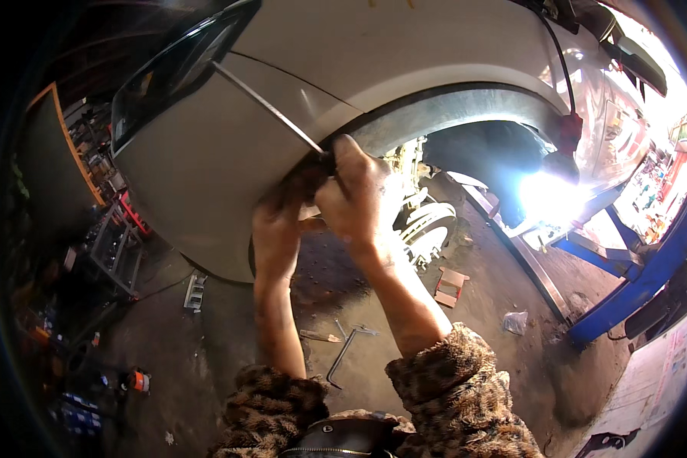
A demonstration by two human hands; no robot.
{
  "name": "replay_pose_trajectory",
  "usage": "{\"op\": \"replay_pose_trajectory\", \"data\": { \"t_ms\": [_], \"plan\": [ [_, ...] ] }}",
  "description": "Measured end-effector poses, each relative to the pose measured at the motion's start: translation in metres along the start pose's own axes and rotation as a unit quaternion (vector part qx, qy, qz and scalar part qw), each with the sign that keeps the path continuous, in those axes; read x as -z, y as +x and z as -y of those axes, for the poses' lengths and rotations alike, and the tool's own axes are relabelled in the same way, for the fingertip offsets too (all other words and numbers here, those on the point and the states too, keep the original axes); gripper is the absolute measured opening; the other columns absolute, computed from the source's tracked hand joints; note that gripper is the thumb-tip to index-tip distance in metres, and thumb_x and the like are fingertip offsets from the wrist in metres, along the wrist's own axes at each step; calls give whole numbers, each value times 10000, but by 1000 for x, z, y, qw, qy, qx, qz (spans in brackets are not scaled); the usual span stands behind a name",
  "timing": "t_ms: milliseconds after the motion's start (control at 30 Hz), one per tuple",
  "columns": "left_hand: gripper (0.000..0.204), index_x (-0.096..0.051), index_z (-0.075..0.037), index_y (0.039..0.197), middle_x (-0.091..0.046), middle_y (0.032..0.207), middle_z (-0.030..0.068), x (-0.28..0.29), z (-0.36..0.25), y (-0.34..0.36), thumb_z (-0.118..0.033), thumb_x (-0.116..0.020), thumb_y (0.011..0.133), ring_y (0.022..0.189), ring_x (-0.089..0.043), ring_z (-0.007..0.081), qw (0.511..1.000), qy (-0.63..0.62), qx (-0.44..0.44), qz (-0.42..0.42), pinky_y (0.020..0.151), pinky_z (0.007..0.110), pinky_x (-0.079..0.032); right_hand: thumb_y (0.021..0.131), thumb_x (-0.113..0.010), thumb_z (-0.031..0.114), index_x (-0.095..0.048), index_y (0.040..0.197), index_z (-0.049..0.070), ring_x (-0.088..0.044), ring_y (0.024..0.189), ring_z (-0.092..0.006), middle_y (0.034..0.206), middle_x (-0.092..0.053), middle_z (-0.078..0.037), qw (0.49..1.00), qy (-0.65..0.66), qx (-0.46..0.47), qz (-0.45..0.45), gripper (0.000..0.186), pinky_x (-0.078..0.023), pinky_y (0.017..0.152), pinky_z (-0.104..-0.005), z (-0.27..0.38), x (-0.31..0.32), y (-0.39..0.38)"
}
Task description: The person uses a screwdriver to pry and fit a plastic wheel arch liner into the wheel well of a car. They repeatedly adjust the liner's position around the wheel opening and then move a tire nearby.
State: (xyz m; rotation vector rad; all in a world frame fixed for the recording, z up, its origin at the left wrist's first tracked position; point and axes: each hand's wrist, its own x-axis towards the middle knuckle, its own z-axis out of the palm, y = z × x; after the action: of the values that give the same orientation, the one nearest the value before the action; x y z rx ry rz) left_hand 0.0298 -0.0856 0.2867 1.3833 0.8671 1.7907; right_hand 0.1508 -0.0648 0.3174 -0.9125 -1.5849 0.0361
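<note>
My right hand (353,191) is closed around the dark lower end of a long, thin metal rod (271,108). The rod slants up and left across the pale car fender and bumper (198,168), its far end near the headlight (172,80). Beside it, my left hand (278,229) is raised at the front edge of the wheel arch, its fingers curled inward in shadow. What those fingers grip is hidden. Both hands meet just below the wheel arch trim (450,107). To their right, a brake disc (429,229) shows in the wheel opening, with no wheel on it.
A bright work light (549,200) glares under the car. Beside it stands a blue lift arm (618,298). On the floor lie an L-shaped wrench (342,359), a torn cardboard piece (451,286) and a plastic bag (515,322). A metal rack (114,248) stands at left.
</note>
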Motion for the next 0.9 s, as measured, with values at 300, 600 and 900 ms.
{"op": "replay_pose_trajectory", "data": {
  "t_ms": [300, 600, 900],
  "plan": [
    [364, -614, 59, 938, -696, 820, 176, -21, -9, 11, -304, -625, 964, 659, -710, 231, 993, 94, 56, -54, 544, 291, -597, 753, -646, 114, -605, 818, 26, -650, 639, -372, 679, -644, -194, 985, 53, -51, -158, 117, -509, 622, -449, -40, 59, 30],
    [397, -593, 35, 781, -675, 658, 172, -35, -22, 3, -314, -604, 972, 553, -683, 204, 980, 169, 20, -106, 475, 241, -539, 737, -696, 227, -732, 866, 49, -687, 792, -353, 774, -697, -179, 984, -111, -79, -117, 223, -533, 740, -436, -106, 168, 96],
    [374, -578, 10, 753, -684, 680, 166, -38, -22, 8, -273, -555, 996, 566, -686, 197, 980, 169, 46, -95, 477, 224, -530, 742, -637, 162, -706, 963, 83, -700, 793, -369, 830, -704, -185, 986, -95, -81, -111, 244, -557, 753, -444, -100, 169, 89]
  ]
}}
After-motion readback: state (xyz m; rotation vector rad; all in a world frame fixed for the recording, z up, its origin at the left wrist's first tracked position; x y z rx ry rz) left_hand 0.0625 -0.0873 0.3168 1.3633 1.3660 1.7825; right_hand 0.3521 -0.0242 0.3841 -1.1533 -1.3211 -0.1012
